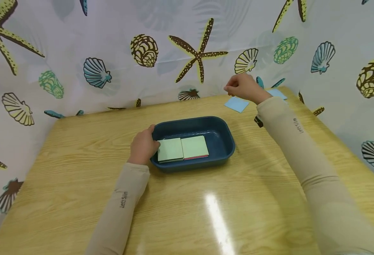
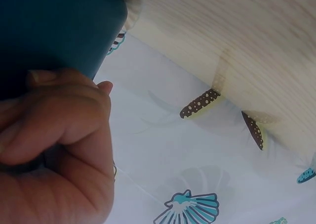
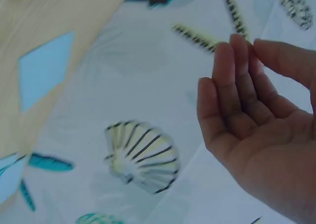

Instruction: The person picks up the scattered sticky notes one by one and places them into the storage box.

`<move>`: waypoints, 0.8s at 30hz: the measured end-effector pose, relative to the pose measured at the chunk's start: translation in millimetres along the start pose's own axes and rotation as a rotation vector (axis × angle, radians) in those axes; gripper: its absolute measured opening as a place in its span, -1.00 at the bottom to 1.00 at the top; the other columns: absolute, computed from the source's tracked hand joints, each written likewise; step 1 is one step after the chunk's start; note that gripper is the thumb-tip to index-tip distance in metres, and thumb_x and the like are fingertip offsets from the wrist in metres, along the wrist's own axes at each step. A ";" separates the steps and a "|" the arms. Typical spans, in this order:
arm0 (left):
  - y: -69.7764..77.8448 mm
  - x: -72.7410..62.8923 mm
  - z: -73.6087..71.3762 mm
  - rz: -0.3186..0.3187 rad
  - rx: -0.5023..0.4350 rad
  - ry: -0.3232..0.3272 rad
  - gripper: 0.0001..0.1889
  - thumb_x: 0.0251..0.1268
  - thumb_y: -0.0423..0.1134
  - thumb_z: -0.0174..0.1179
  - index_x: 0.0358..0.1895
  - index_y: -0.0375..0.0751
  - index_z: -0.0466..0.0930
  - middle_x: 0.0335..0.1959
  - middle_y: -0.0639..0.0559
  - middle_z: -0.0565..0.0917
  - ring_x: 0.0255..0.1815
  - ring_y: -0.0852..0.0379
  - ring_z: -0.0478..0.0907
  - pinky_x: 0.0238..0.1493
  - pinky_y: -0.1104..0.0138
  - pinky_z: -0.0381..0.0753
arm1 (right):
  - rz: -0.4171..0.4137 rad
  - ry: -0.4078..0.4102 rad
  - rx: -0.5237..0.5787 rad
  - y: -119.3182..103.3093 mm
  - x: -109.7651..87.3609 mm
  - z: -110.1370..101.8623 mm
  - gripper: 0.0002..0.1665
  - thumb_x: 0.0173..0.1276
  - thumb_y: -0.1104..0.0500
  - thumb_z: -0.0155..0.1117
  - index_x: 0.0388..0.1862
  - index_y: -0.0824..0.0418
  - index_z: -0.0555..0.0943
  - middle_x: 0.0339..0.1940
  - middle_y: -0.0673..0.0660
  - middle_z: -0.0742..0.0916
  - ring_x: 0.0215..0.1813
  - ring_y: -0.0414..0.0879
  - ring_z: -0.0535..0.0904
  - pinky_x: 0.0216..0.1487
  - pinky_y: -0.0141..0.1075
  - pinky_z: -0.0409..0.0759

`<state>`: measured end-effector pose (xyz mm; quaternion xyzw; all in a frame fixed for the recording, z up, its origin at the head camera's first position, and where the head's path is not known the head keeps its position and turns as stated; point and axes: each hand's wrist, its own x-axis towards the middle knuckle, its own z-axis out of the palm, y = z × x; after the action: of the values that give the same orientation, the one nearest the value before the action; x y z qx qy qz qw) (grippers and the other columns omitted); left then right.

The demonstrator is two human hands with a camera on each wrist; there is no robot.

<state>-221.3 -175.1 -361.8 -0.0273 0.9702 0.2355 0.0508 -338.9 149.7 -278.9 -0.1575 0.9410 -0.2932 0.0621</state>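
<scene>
A dark blue plastic bin (image 1: pixel 219 156) stands on the wooden table. Inside it lie two stacks of square paper side by side, the left stack (image 1: pixel 170 150) and the right stack (image 1: pixel 194 147), both pale green on top; a red layer shows under the right one. My left hand (image 1: pixel 143 147) grips the bin's left rim, thumb over the inside. My right hand (image 1: pixel 244 86) is raised above the table's back edge, fingers loosely bent and holding nothing. Near it on the table lies a light blue paper square (image 1: pixel 236 104); another blue square (image 1: pixel 277 93) is partly behind the right wrist.
A white curtain (image 1: pixel 117 39) printed with shells and starfish hangs behind and beside the table (image 1: pixel 88 156). Something small and dark (image 1: pixel 258 121) shows beside the right sleeve. Light glares on the table in front of the bin.
</scene>
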 end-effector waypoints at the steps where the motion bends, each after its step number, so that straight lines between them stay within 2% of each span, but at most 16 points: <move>1: 0.1 -0.3 -0.4 -0.002 0.000 0.000 -0.32 0.19 -0.38 0.13 0.45 -0.19 0.24 -0.45 -0.23 0.63 -0.68 0.11 0.22 -0.67 0.31 0.18 | 0.018 0.019 -0.001 8.1 -0.1 -2.3 -0.65 0.47 0.11 0.08 -0.07 0.39 0.60 -0.25 0.26 0.70 -0.22 0.06 0.59 -0.12 -0.08 0.53; 5: -0.2 -1.6 -1.6 0.001 -0.002 -0.005 -0.32 0.19 -0.39 0.12 0.45 -0.20 0.23 -0.63 -0.15 0.53 -0.72 0.14 0.17 -0.68 0.33 0.15 | 0.070 0.069 0.008 36.0 0.7 -2.8 -0.64 0.46 0.13 0.07 -0.09 0.44 0.59 -0.26 0.28 0.68 -0.24 0.09 0.57 -0.16 -0.10 0.52; 8: -0.5 -1.5 -1.1 0.010 -0.005 -0.011 -0.31 0.19 -0.40 0.12 0.45 -0.22 0.22 -0.69 -0.10 0.48 -0.73 0.14 0.16 -0.68 0.34 0.15 | 0.111 0.072 0.035 54.8 5.2 3.2 -0.63 0.46 0.15 0.06 -0.07 0.47 0.57 -0.20 0.33 0.66 -0.18 0.16 0.56 -0.14 -0.09 0.52; 11: -1.3 -1.3 -1.4 0.017 -0.004 -0.004 -0.32 0.19 -0.40 0.13 0.45 -0.23 0.23 -0.70 -0.08 0.47 -0.73 0.14 0.17 -0.68 0.34 0.15 | 0.165 0.051 0.084 69.7 13.5 11.4 -0.58 0.48 0.12 0.04 0.03 0.48 0.53 -0.03 0.39 0.60 -0.02 0.24 0.51 -0.02 -0.01 0.49; 15: -2.6 -0.3 -1.5 0.020 -0.006 0.006 -0.32 0.17 -0.40 0.13 0.44 -0.23 0.24 -0.74 -0.06 0.44 -0.75 0.15 0.16 -0.70 0.35 0.14 | 0.251 -0.004 0.128 82.8 23.7 20.1 -0.43 0.48 0.05 0.03 0.27 0.45 0.39 0.24 0.43 0.44 0.24 0.30 0.35 0.19 0.09 0.36; 19: -2.1 -0.9 -1.3 0.022 -0.018 0.012 -0.31 0.16 -0.42 0.12 0.44 -0.23 0.25 -0.78 -0.03 0.39 -0.77 0.17 0.12 -0.73 0.37 0.12 | 0.299 -0.074 0.058 93.9 31.9 28.7 -0.25 0.46 0.02 0.05 0.43 0.47 0.18 0.41 0.45 0.28 0.40 0.32 0.17 0.32 0.10 0.23; 24: -3.0 -1.8 -1.1 0.021 -0.021 0.016 -0.31 0.16 -0.42 0.11 0.44 -0.22 0.25 -0.78 -0.03 0.39 -0.77 0.17 0.12 -0.73 0.37 0.12 | 0.330 -0.122 -0.085 100.2 37.3 42.2 -0.15 0.43 0.03 0.10 0.45 0.54 0.06 0.44 0.48 0.20 0.42 0.36 0.10 0.35 0.10 0.18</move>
<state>-219.4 -178.2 -362.0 -0.0195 0.9682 0.2461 0.0404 -391.4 192.8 -371.7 -0.0208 0.9601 -0.2288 0.1595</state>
